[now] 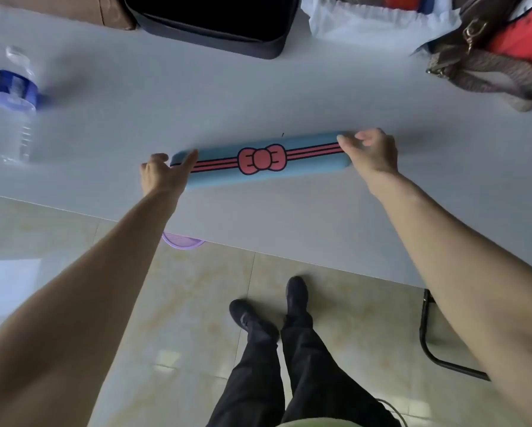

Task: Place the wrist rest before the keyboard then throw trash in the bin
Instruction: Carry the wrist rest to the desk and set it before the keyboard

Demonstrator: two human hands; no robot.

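Note:
A long blue wrist rest [224,177] with a pink bow and pink stripes lies flat on the grey table [258,97], slightly slanted. My left hand [163,174] grips its left end, thumb across the top. My right hand [372,152] grips its right end. An empty clear plastic bottle [7,109] with a blue label lies at the table's left edge. A purple rim of a bin [183,241] shows under the table's front edge. No keyboard is visible.
A black case [215,23] stands at the back centre beside a cardboard box [82,7]. White cloth [375,23], a brown strapped bag [486,69] and an orange item [526,38] crowd the back right. My legs [277,349] and a black chair frame [437,343] are below.

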